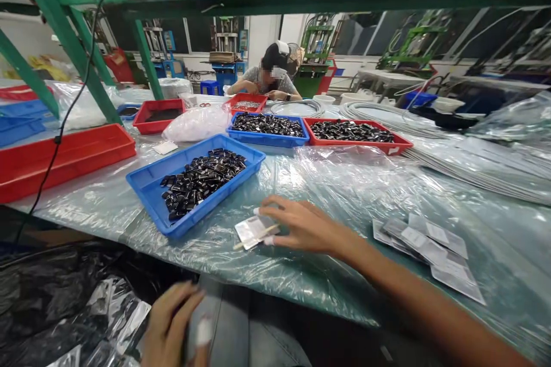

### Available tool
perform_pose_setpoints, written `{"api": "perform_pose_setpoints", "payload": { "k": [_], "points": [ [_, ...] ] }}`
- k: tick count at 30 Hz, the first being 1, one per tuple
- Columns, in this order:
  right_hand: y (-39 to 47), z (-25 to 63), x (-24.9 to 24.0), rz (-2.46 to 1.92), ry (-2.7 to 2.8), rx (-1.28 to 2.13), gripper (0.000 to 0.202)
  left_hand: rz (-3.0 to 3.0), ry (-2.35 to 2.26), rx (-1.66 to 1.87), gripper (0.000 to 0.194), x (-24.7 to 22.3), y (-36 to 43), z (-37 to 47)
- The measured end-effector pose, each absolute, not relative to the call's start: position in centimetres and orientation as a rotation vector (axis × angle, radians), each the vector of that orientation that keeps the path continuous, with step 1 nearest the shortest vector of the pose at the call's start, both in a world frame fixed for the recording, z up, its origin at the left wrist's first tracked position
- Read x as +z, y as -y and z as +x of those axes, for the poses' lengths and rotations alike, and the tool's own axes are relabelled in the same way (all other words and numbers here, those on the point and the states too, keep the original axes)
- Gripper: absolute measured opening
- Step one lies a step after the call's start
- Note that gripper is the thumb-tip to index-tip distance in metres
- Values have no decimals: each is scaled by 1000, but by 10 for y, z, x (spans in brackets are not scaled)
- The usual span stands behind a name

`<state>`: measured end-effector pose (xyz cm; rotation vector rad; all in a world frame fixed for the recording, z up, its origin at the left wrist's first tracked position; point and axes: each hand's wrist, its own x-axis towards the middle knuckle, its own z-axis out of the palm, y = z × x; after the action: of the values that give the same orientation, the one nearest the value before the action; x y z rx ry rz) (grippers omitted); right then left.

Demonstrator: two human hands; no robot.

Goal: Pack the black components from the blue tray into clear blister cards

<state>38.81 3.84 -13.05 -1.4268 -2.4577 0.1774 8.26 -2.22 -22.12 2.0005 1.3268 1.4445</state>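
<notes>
My right hand (297,225) reaches over the table with white covers on its thumb and index fingertips. Those two fingers are on a small flat silver-grey packet (248,231), and part of the packet is hidden under the hand. A thin pale stick (253,239) lies across it. Below the table's front edge, my left hand (174,324) is blurred, its fingers apart and nothing visible in them; its thumb has a white cover too. Just beyond the packet, a blue tray (144,186) holds many small black parts (202,183).
Several similar flat packets (424,243) lie loosely piled at right. Farther back are a blue tray (267,139) and a red tray (402,143) of black parts. A long red tray (69,157) sits left; coiled cable (473,175) lies right. A co-worker (269,77) sits opposite.
</notes>
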Motion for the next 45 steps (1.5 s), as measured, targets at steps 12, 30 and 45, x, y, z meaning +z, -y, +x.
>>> {"api": "perform_pose_setpoints", "payload": {
  "k": [12, 30, 45],
  "points": [
    [-101, 331, -165, -1018, 941, 1207, 61, 2551, -1077, 516, 37, -195, -89, 185],
    [-95, 314, -187, -1034, 1112, 1165, 61, 2528, -1146, 541, 33, -202, -89, 186],
    [-95, 312, -165, -804, 902, 1429, 57, 2519, -1255, 540, 37, -195, -76, 162]
  ]
}}
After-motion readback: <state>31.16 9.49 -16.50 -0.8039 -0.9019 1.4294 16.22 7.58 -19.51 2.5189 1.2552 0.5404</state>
